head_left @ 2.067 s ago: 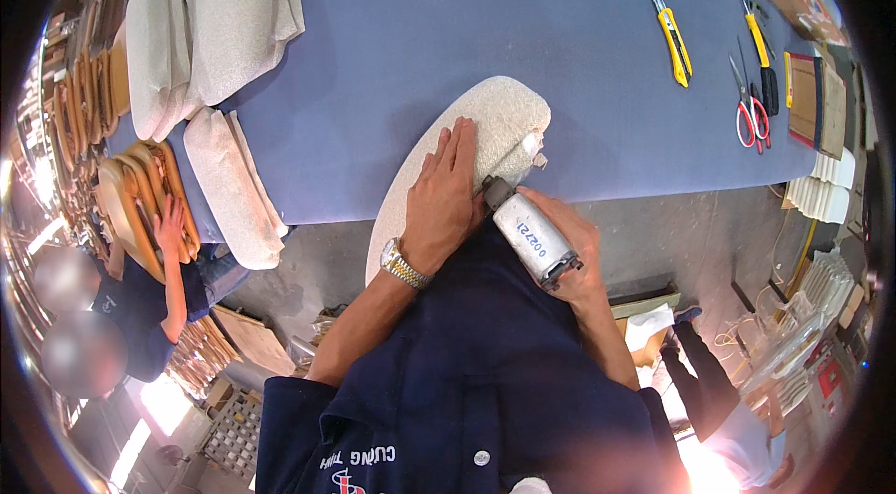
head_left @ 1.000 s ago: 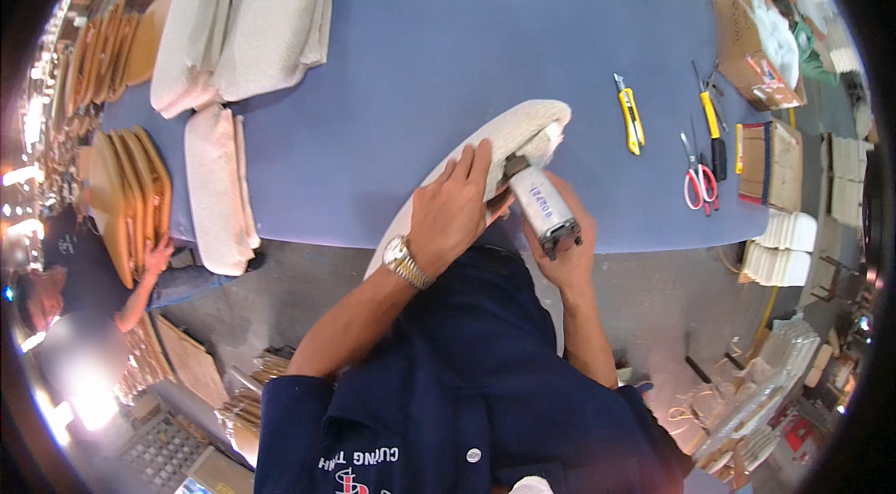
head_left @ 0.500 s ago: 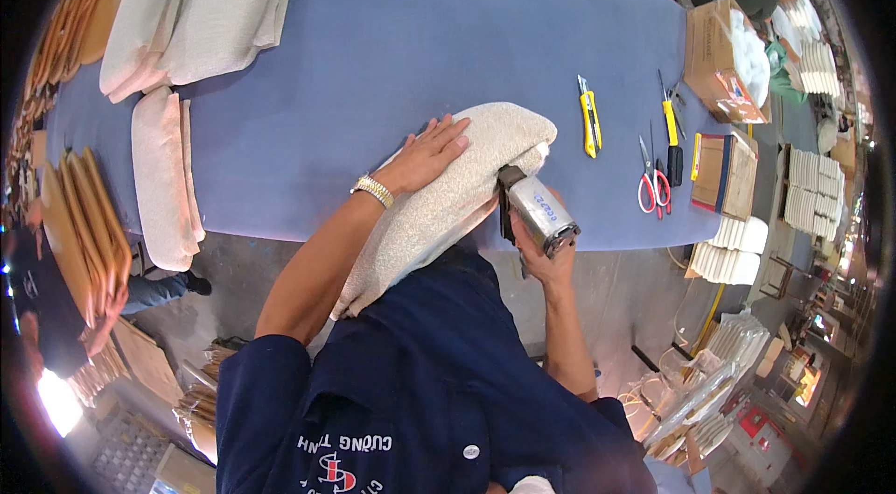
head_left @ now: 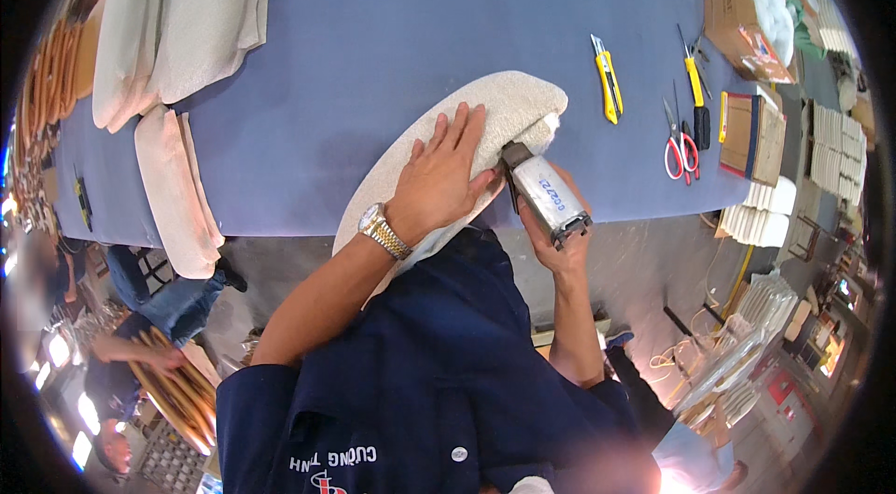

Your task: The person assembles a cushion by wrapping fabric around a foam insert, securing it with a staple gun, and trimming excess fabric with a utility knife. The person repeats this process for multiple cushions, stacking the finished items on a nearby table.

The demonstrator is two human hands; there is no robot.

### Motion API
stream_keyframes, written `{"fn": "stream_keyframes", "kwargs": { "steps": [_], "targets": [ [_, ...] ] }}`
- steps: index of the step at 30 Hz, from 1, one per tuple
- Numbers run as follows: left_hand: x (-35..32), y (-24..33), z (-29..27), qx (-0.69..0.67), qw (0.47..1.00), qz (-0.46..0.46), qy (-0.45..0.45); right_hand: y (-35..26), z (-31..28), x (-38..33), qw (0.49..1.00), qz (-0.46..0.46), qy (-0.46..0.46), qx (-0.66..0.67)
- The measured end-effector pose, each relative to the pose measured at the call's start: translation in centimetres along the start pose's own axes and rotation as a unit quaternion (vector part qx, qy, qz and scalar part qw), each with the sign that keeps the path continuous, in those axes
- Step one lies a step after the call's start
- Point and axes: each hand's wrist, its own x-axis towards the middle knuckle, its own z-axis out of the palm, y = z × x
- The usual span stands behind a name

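Observation:
A beige fabric-covered padded panel lies at the table's near edge, its lower end reaching toward my body. My left hand is pressed flat on its top, fingers stretched out and slightly apart. Wrapped round a silver-and-black staple gun is my right hand. The gun's nose touches the panel's right edge, where white stuffing shows near the tip. Part of my right fingers is hidden behind the gun.
A yellow box cutter, red-handled scissors and a yellow-handled tool lie at the right. A cardboard box stands beyond. Beige padded pieces lie at the left. A person carries curved wooden parts at the lower left.
My left hand has slid down the panel, nearer the staple gun, thumb now by its nose. The gun stays at the panel's edge. The person at the left has moved nearer with the wooden parts.

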Motion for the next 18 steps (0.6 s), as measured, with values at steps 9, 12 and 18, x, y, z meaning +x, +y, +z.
{"fn": "stream_keyframes", "kwargs": {
  "steps": [9,12,18],
  "targets": [
    [-0.1,-0.1,0.2,-0.01,0.999,0.012,0.045,0.1,-1.0,-0.3,0.999,0.02,-0.043,0.005],
    [-0.3,0.4,0.0,-0.011,0.999,0.001,0.043,0.0,-1.2,0.2,0.998,0.009,-0.061,0.027],
    [0.0,0.5,0.9,0.022,0.998,-0.002,0.065,-1.5,-1.5,1.7,0.997,0.018,-0.076,0.007]
  ]
}}
